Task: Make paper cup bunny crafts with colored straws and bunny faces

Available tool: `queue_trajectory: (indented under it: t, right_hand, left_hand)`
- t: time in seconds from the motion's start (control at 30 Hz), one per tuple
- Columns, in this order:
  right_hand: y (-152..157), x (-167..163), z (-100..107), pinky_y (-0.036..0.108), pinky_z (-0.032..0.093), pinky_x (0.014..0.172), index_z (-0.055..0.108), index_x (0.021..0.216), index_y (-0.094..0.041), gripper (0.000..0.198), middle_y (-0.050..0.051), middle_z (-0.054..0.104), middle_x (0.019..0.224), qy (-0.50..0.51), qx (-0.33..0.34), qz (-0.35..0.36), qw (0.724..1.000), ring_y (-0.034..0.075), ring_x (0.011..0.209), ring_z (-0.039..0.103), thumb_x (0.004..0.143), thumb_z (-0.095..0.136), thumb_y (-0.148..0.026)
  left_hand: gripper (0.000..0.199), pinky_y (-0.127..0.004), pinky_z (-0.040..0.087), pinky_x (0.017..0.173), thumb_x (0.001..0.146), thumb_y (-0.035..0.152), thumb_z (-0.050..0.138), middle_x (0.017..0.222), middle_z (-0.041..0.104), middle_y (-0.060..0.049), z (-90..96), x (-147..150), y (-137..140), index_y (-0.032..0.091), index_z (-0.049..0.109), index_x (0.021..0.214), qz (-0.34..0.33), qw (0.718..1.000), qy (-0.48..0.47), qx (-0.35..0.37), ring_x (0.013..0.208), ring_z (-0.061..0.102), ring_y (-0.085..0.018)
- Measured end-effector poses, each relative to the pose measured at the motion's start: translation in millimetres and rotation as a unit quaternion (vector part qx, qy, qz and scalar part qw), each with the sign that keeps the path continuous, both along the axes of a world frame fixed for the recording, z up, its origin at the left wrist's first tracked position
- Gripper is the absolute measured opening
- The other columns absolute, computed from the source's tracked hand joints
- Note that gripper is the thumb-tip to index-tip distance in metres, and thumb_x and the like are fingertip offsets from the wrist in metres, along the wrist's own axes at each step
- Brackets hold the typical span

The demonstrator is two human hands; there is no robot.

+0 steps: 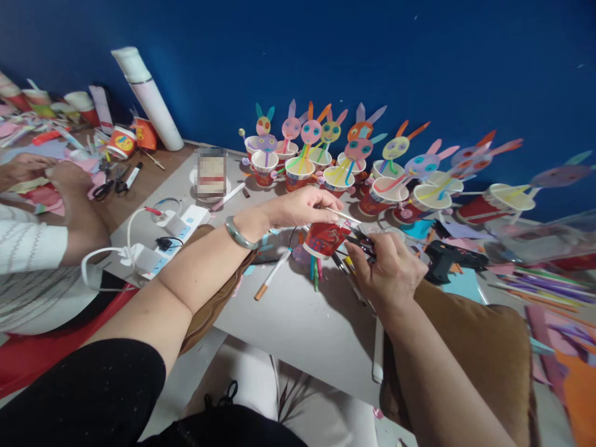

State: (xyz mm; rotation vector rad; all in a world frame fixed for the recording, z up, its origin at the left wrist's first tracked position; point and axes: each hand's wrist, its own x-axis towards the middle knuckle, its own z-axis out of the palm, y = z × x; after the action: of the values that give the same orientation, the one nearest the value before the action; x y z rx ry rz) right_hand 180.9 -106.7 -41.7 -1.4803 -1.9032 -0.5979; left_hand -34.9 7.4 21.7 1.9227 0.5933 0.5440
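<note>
My left hand (300,208) grips a red paper cup (325,241) from above, its fingers closed near the cup's upper edge. The cup is tilted above the table. My right hand (393,270) is closed around black-handled scissors (362,241), whose front part meets the right side of the cup; the blades are mostly hidden. Just under the cup show the ends of green and pink straws (315,276). A white marker with a brown end (272,276) lies on the table to the left.
Paper cups with rabbit-faced straws (298,174) stand along the blue wall. A black glue gun (449,261) lies right, beside a brown cushion (470,354). A power strip (181,233) with cables is at left. Another person's hands (69,177) work at far left, near scissors (114,186).
</note>
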Motion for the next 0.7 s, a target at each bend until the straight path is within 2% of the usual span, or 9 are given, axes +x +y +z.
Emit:
queue_trajectory:
  t: [0.17, 0.43, 0.7]
  right_hand:
    - [0.6, -2.0, 0.1, 0.029, 0.029, 0.057, 0.066, 0.091, -0.019, 0.042, 0.005, 0.064, 0.076, -0.024, -0.004, -0.014, 1.000, 0.017, 0.065, 0.055, 0.100, 0.050, -0.057]
    - [-0.2, -0.7, -0.7, 0.029, 0.027, 0.057, 0.066, 0.088, -0.018, 0.043, 0.006, 0.064, 0.077, -0.032, -0.035, -0.019, 0.999, 0.015, 0.062, 0.051, 0.103, 0.046, -0.054]
    - [2.5, 1.0, -3.9, 0.028, 0.027, 0.056, 0.064, 0.080, -0.019, 0.041, 0.004, 0.062, 0.072, -0.044, -0.015, -0.018, 0.999, 0.013, 0.059, 0.047, 0.104, 0.049, -0.049]
  left_hand:
    - [0.021, -0.033, 0.049, 0.102, 0.086, 0.029, 0.070, 0.122, 0.070, -0.012, 4.6, -1.4, -3.3, 0.010, 0.077, 0.091, 0.008, 1.000, 0.007, -0.028, 0.108, 0.065, -0.018]
    - [0.023, -0.030, 0.050, 0.093, 0.086, 0.032, 0.070, 0.117, 0.071, -0.011, 5.5, -1.6, -2.8, 0.011, 0.077, 0.091, -0.019, 0.998, -0.004, -0.056, 0.103, 0.065, -0.017]
    - [0.022, -0.029, 0.051, 0.091, 0.085, 0.032, 0.071, 0.119, 0.071, -0.011, 4.0, -1.8, -2.5, 0.010, 0.077, 0.087, -0.015, 0.998, 0.006, -0.063, 0.102, 0.066, -0.017]
